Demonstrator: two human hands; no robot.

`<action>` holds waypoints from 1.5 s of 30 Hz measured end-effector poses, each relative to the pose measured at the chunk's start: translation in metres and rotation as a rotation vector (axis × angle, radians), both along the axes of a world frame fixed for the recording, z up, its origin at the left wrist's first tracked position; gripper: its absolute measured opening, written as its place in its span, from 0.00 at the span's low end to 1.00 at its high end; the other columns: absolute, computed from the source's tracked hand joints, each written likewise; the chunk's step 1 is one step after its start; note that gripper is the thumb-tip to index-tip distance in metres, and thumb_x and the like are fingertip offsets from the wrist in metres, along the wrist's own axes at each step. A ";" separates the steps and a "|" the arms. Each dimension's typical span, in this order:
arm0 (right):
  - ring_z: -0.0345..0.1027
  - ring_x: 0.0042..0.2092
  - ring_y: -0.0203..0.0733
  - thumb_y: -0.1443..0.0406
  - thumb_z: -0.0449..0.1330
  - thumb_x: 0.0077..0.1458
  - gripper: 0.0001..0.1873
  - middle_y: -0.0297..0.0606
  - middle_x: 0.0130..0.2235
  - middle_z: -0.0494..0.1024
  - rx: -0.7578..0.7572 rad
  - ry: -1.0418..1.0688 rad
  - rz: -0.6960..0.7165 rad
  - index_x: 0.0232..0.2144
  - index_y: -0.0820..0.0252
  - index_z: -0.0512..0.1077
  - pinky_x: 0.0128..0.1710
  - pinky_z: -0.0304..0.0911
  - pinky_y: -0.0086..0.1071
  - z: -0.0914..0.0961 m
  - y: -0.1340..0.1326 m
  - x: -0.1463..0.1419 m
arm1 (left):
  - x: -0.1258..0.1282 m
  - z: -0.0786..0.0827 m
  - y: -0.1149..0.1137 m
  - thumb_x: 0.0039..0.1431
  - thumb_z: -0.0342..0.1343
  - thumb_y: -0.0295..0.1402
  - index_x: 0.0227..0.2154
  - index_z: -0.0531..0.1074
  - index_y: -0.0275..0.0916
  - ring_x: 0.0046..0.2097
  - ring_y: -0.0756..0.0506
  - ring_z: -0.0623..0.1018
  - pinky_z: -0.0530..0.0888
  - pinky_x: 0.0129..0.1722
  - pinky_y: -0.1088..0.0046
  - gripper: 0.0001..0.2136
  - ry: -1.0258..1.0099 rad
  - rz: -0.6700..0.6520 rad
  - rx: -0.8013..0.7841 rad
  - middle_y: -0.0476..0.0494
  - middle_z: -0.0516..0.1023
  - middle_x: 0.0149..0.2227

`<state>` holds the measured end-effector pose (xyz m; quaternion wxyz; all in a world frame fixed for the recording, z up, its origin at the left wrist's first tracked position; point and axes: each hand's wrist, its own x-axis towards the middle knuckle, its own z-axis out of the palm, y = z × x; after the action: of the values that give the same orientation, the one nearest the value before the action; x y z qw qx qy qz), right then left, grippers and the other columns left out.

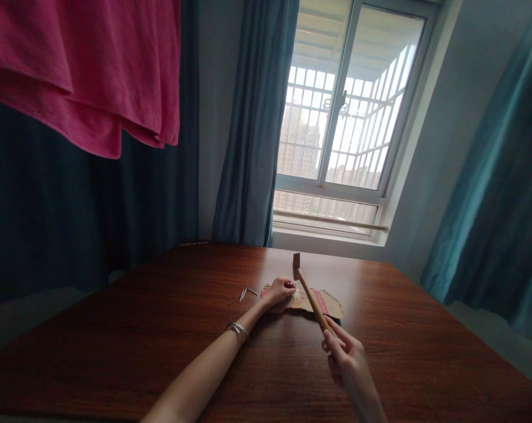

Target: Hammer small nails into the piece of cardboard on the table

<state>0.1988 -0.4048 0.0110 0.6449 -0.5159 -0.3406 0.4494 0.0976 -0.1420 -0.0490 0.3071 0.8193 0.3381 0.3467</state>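
Observation:
My right hand (pixel 344 356) grips the wooden handle of a small hammer (pixel 309 296), whose head is raised above a piece of cardboard (pixel 326 304) with a pink patterned strip. My left hand (pixel 280 292) rests on the cardboard's left end with its fingers pinched together; what they hold is too small to make out. A silver bracelet (pixel 238 331) sits on my left wrist. The cardboard lies flat on a dark wooden table (pixel 160 329).
A few loose nails (pixel 243 293) lie on the table left of the cardboard. Pink cloth (pixel 85 70) hangs at upper left. Teal curtains (pixel 257 123) flank a barred window (pixel 340 111) beyond the table's far edge.

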 end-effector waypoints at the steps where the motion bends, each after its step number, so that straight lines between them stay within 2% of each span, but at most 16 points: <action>1: 0.43 0.12 0.21 0.49 0.65 0.35 0.40 0.25 0.19 0.63 0.006 0.017 0.003 0.49 0.65 0.66 0.09 0.37 0.19 0.001 0.000 0.000 | 0.000 0.000 0.000 0.45 0.53 0.35 0.24 0.74 0.33 0.29 0.49 0.71 0.62 0.27 0.79 0.10 -0.005 0.001 -0.005 0.47 0.75 0.25; 9: 0.44 0.12 0.21 0.49 0.66 0.33 0.42 0.26 0.18 0.64 -0.016 0.027 0.016 0.49 0.67 0.66 0.10 0.38 0.20 -0.001 0.000 -0.003 | 0.001 -0.002 -0.001 0.45 0.54 0.34 0.28 0.74 0.33 0.29 0.48 0.72 0.63 0.27 0.79 0.11 -0.024 0.003 -0.063 0.46 0.76 0.26; 15: 0.44 0.12 0.21 0.50 0.65 0.35 0.40 0.27 0.19 0.66 0.019 0.037 0.007 0.49 0.64 0.66 0.10 0.38 0.20 -0.003 0.000 -0.001 | 0.002 -0.002 -0.001 0.44 0.54 0.34 0.24 0.74 0.33 0.28 0.49 0.71 0.62 0.27 0.79 0.09 -0.035 0.006 -0.038 0.47 0.75 0.24; 19: 0.44 0.12 0.21 0.49 0.65 0.35 0.41 0.26 0.19 0.64 -0.007 0.009 0.017 0.49 0.66 0.64 0.09 0.39 0.19 -0.002 0.002 0.000 | 0.002 -0.001 -0.001 0.44 0.54 0.35 0.25 0.74 0.33 0.29 0.49 0.71 0.63 0.28 0.79 0.10 -0.012 0.014 -0.060 0.47 0.75 0.25; 24: 0.43 0.12 0.21 0.50 0.66 0.34 0.41 0.25 0.20 0.64 -0.009 0.064 0.025 0.50 0.63 0.64 0.10 0.36 0.19 0.002 0.000 0.001 | 0.001 0.000 -0.002 0.44 0.54 0.35 0.25 0.74 0.34 0.30 0.48 0.72 0.64 0.28 0.78 0.09 -0.032 -0.002 -0.062 0.47 0.76 0.26; 35: 0.43 0.13 0.21 0.49 0.65 0.36 0.42 0.25 0.20 0.64 0.002 0.050 0.012 0.51 0.66 0.62 0.10 0.38 0.19 -0.003 0.000 0.001 | 0.001 -0.002 -0.001 0.45 0.54 0.36 0.26 0.74 0.33 0.29 0.49 0.72 0.63 0.27 0.79 0.11 -0.025 -0.003 -0.026 0.47 0.76 0.25; 42: 0.44 0.12 0.21 0.50 0.65 0.35 0.42 0.26 0.19 0.64 0.017 0.030 -0.038 0.50 0.67 0.63 0.10 0.38 0.19 -0.007 0.000 0.006 | 0.000 -0.003 0.001 0.45 0.55 0.36 0.26 0.75 0.33 0.30 0.48 0.73 0.64 0.27 0.79 0.11 -0.005 0.007 -0.003 0.46 0.76 0.26; 45: 0.45 0.13 0.22 0.50 0.65 0.35 0.42 0.27 0.19 0.66 0.037 -0.017 -0.118 0.50 0.68 0.64 0.10 0.40 0.21 -0.012 0.001 0.015 | 0.001 -0.002 0.001 0.45 0.54 0.35 0.28 0.75 0.34 0.31 0.48 0.74 0.65 0.29 0.78 0.10 0.004 0.010 -0.013 0.46 0.77 0.27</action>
<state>0.2138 -0.4035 -0.0014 0.6768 -0.5267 -0.3234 0.4001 0.0982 -0.1412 -0.0510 0.3098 0.8163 0.3452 0.3443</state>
